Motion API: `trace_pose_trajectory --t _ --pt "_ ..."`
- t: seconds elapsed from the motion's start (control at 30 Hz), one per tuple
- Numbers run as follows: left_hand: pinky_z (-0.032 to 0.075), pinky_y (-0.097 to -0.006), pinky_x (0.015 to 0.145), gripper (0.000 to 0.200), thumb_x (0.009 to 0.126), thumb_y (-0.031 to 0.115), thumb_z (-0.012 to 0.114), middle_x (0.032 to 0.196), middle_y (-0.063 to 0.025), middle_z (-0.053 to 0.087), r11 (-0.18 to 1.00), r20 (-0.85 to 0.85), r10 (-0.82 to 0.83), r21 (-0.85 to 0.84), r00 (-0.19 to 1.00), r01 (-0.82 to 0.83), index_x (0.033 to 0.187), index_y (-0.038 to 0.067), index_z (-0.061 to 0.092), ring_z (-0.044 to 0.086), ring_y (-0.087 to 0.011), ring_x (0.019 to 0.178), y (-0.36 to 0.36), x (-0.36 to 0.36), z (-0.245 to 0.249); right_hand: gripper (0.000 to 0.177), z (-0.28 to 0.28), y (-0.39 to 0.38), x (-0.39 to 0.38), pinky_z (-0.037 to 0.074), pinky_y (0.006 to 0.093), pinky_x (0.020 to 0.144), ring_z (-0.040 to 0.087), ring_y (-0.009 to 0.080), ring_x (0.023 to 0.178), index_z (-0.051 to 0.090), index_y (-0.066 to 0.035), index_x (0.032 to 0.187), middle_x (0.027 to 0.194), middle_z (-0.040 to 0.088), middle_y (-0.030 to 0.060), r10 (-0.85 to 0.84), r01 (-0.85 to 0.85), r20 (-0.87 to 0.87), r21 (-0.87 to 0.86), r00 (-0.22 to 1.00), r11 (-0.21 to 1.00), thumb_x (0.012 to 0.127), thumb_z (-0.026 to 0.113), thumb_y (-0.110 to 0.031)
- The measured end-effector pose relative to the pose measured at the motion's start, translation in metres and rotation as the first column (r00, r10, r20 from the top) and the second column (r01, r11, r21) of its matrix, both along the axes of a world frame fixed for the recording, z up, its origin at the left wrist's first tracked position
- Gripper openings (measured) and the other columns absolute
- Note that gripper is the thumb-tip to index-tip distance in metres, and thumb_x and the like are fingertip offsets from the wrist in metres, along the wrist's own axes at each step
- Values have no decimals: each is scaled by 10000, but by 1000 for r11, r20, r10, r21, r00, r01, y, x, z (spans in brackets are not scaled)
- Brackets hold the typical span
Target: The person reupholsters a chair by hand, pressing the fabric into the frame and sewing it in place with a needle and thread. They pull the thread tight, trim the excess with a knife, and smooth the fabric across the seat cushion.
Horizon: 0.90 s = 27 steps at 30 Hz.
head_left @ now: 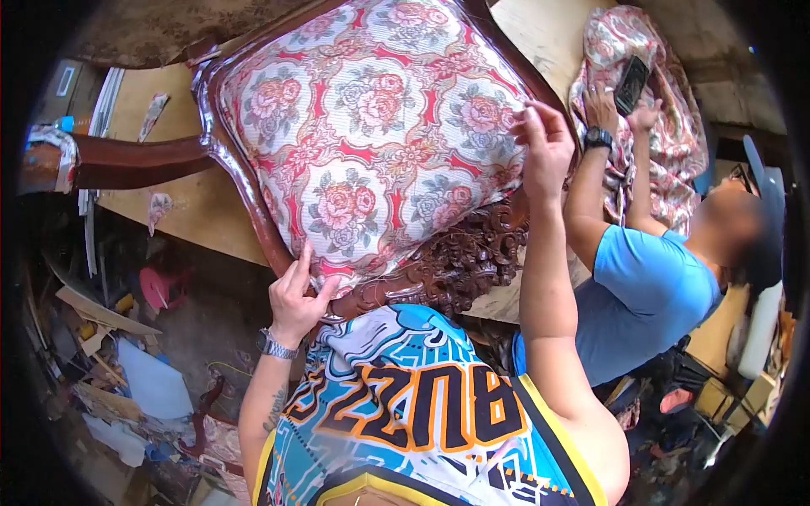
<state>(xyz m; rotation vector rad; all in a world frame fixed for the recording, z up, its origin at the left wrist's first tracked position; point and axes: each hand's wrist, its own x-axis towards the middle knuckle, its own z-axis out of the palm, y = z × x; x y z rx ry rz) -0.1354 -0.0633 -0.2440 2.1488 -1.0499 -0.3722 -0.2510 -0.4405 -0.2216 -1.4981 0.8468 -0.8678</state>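
Note:
A chair [224,160] with a glossy dark wood frame lies before me, its padded panel covered in rose-patterned fabric [371,97]. My left hand [297,295] rests on the panel's near left corner, fingers along the fabric edge and thumb apart. Above the panel's right edge, my right hand [544,148] has its fingers curled together in a pinch. Whatever is between those fingertips is too small to make out. Carved dark wood ornament [468,261] runs along the panel's near side, with a few loose threads by the fabric edge.
At my right, a person in a blue shirt [650,278] holds a dark phone [632,84] over bunched floral fabric [607,38]. Fabric scraps [158,211] lie on the wooden table [202,219]. A pink object [162,287] and clutter cover the floor at left.

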Motion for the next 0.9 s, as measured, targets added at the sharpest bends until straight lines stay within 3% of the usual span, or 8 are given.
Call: trace_pose_trajectory --t 0.17,0.23,0.27,0.47,0.57,0.67,0.73,0.9 --pt "389 -319 462 693 744 182 798 675 -83 486 1000 22 -13 -12 1000 13 1327 -39 495 438 -180 483 0 1 -2 181 -28 46 -45 489 229 680 597 86 766 628 -23 1066 902 665 42 63 -65 -176 -2 982 998 915 636 -124" --pt "386 -321 462 703 742 163 798 666 -80 469 1000 -3 -8 28 1000 8 1336 -42 483 433 -180 482 4 0 -5 194 -30 50 -67 490 225 730 599 83 799 619 -4 1081 917 650 32 -44 50 -82 75 996 996 913 639 -99" --pt "306 -262 482 729 754 101 781 657 -7 357 1000 -12 -19 -12 1000 18 1390 -3 441 315 -99 530 3 -1 -7 189 -30 47 -81 494 226 744 606 89 809 618 -1 1079 919 652 36 -98 104 -115 47 988 993 916 634 -95" --pt "277 -248 487 718 764 82 773 659 14 313 999 -16 -22 31 1000 23 1392 -13 438 287 -95 544 4 -1 -9 158 -29 40 -184 482 213 694 600 70 791 629 -16 1043 892 655 23 -392 387 -212 -66 895 920 904 645 -88" --pt "279 -256 480 715 761 95 780 643 3 313 999 11 -35 25 999 35 1381 -27 446 289 -105 532 4 0 -11 145 -36 56 -208 474 213 692 590 67 785 644 -16 1016 889 655 21 -369 383 -297 -10 881 924 891 658 -89" --pt "283 -255 489 715 761 84 776 641 0 314 998 12 -66 22 998 66 1379 -43 439 295 -106 536 3 2 -9 142 -45 103 -186 491 238 724 613 99 792 681 -44 974 890 673 34 -8 13 -433 10 901 1000 835 689 -68" --pt "286 -253 491 723 755 81 779 656 -5 336 998 16 -61 27 998 61 1381 -37 438 303 -104 544 3 1 -8 139 -48 134 -163 519 309 729 660 214 824 677 -46 961 918 678 106 276 -353 -474 -79 836 932 823 681 -63" --pt "291 -249 495 734 751 100 785 669 -8 363 999 25 -38 30 999 38 1384 -30 437 312 -104 551 2 0 -8 136 -63 159 -131 524 324 734 665 250 820 666 -23 954 904 674 124 300 -327 -401 1 866 945 828 678 -71"
